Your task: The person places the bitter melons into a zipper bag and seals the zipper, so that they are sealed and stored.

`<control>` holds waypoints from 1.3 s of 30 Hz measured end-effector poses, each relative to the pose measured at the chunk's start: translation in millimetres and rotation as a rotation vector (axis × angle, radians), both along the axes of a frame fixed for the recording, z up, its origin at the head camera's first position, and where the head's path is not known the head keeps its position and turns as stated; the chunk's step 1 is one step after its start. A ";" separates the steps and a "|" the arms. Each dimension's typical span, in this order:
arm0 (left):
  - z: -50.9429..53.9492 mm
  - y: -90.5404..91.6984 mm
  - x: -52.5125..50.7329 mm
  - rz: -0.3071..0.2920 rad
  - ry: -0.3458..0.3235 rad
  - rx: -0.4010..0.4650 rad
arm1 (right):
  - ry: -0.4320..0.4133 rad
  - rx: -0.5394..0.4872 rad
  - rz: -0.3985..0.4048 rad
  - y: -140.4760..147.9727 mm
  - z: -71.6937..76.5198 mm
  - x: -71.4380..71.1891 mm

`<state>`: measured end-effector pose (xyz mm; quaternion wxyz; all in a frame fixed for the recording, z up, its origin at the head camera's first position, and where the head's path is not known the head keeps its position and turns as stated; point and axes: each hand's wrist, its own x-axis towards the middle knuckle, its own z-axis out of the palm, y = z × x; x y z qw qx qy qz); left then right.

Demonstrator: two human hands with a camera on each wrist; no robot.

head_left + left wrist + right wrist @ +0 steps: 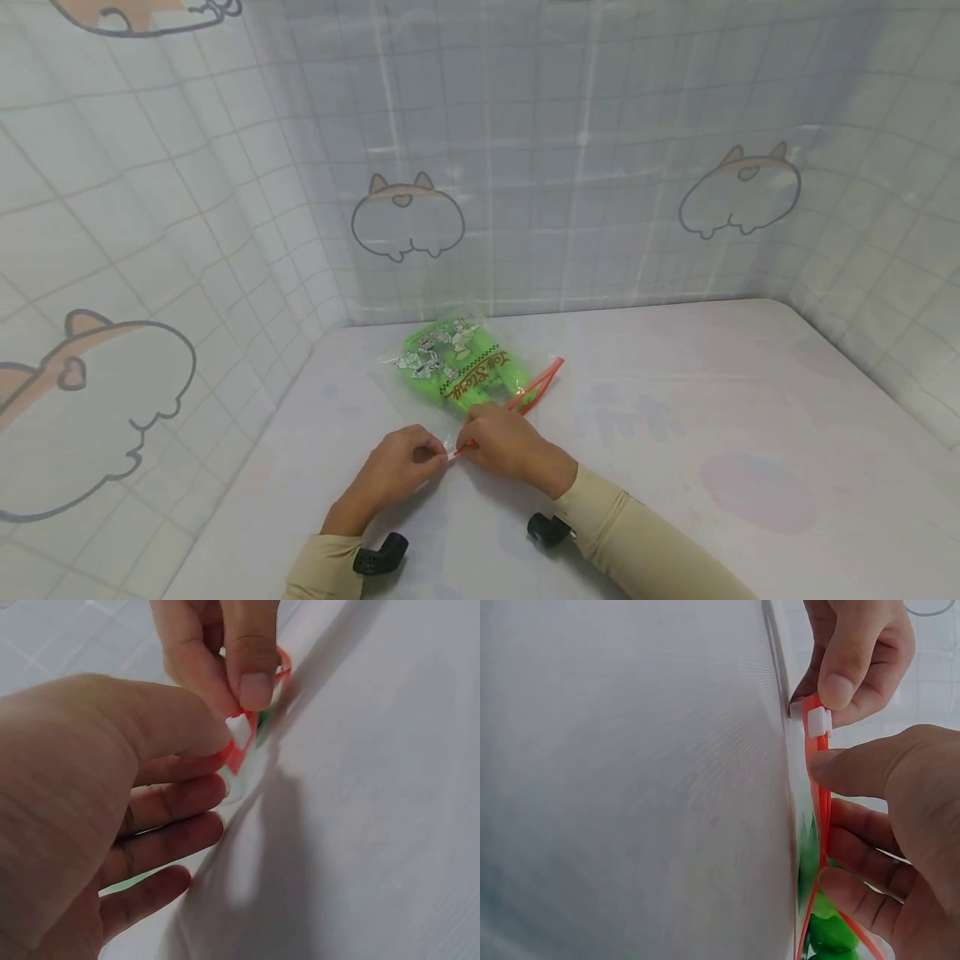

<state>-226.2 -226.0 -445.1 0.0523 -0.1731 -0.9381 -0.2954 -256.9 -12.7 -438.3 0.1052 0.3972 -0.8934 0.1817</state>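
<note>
A clear slider zip bag (480, 364) printed with "Toy Story" and cartoon figures lies on the table in the head view, with green contents (832, 930) whose kind I cannot tell. Its red zip strip (551, 377) gapes on the right side. My left hand (397, 468) pinches the near left corner of the bag between thumb and index finger, its other fingers loosely bent. Close beside it, my right hand (506, 442) pinches the red strip. Between the two hands sits the white slider (819, 721), near the strip's end.
A pale, faintly patterned cloth covers the table (675, 400). Grid-patterned curtains (585, 167) with cartoon animal drawings stand at the back and both sides. A black wrist camera (381, 554) is on the left forearm, another (547, 530) on the right.
</note>
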 end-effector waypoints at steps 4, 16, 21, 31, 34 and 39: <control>0.3 -3.6 -1.6 -0.051 0.022 0.002 | -0.004 0.005 -0.010 0.1 -0.3 -0.7; -2.8 -5.5 -3.1 -0.069 0.100 -0.012 | -0.007 -0.023 -0.023 1.1 -1.9 -3.2; -4.4 -5.5 -1.8 -0.063 0.133 -0.011 | -0.027 -0.029 -0.013 -0.8 -1.9 -3.8; -5.6 -5.0 -1.7 -0.060 0.180 0.009 | -0.074 -0.054 0.007 -4.8 -2.4 -4.9; -7.2 -4.8 -2.5 -0.063 0.202 0.021 | -0.068 -0.058 0.007 -5.1 -3.3 -5.6; -7.8 -4.2 -3.1 -0.075 0.228 0.041 | -0.066 -0.074 0.013 -4.9 -3.4 -6.3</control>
